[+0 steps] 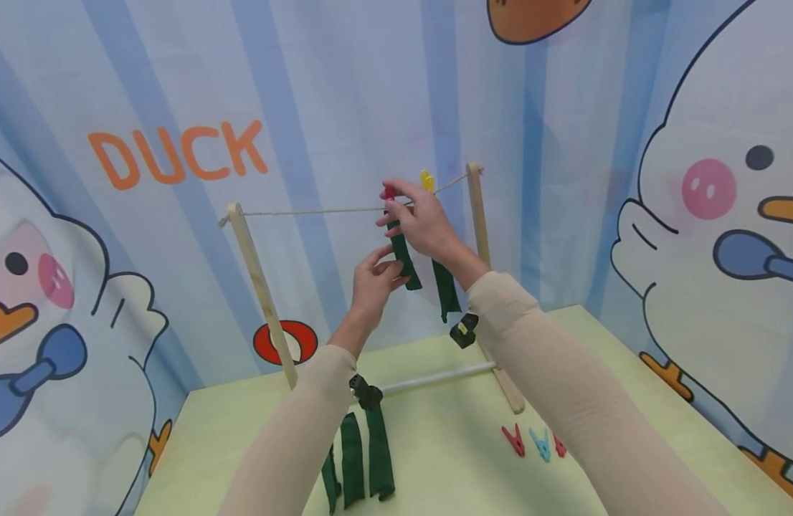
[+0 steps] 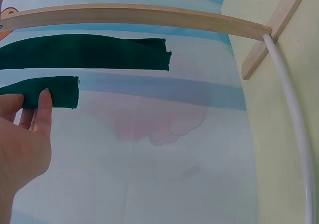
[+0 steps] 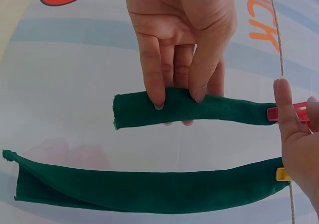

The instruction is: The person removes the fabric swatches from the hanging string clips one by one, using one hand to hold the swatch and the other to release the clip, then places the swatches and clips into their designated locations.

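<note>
A dark green cloth strip (image 3: 224, 109) hangs at the cord (image 1: 319, 211), with a red clothespin (image 3: 272, 114) at its top. My right hand (image 1: 425, 222) pinches that clothespin between thumb and fingers. Lower down, my left hand (image 1: 371, 283) holds the same strip between thumb and fingertips, near its bottom end. To the right, a second green strip (image 1: 444, 287) hangs from the cord under a yellow clothespin (image 1: 426, 180). In the left wrist view, the left hand's fingers lie on both faces of the strip.
Two wooden posts (image 1: 257, 279) carry the cord, joined low down by a white bar (image 1: 438, 376). Several green strips (image 1: 380, 451) lie on the pale yellow table (image 1: 448, 459) at front left. A red clothespin (image 1: 514, 440) and a blue clothespin (image 1: 540, 444) lie at right, beside another red one.
</note>
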Motion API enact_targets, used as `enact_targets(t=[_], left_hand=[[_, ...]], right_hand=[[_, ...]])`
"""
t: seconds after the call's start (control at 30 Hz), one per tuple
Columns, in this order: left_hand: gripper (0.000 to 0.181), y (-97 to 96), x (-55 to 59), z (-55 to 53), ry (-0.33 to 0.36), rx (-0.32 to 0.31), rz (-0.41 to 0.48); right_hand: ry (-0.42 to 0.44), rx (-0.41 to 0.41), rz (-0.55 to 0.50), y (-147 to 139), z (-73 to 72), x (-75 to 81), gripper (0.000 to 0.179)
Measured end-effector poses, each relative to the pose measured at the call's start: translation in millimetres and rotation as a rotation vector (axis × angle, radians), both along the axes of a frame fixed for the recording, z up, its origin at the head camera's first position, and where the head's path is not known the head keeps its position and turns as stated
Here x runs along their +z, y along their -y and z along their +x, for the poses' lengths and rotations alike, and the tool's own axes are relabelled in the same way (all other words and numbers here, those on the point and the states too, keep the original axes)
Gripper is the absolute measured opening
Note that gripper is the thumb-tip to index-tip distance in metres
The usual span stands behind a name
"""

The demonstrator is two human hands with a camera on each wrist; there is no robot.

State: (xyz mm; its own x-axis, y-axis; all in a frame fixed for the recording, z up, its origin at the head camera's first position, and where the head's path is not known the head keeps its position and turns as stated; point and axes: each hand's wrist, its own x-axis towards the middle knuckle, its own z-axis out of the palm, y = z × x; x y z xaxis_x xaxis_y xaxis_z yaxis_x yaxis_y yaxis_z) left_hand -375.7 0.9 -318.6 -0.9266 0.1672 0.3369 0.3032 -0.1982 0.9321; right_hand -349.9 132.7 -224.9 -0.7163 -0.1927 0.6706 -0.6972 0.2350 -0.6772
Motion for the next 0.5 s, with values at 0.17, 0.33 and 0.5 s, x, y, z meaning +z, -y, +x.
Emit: enact_targets(t=[0.17,0.33,0.5], left_hand=[[0.038,0.8,-2.8,-2.3,-0.009,0.008,0.018],[0.039,1.7,-2.5,-1.3,-0.012,0.003,0.024],[0.042,2.2,0.8,1.1,-0.023,0.001,0.021]], right_hand=[[-0.007,0.002,-0.012,-0.6,-0.8,-1.7,0.034],[-0.004,-0.016,-0.030,-1.8,-1.7,1.0,0.031],[-0.005,-0.025,-0.065,-1.2,-0.4,7.4,0.027]])
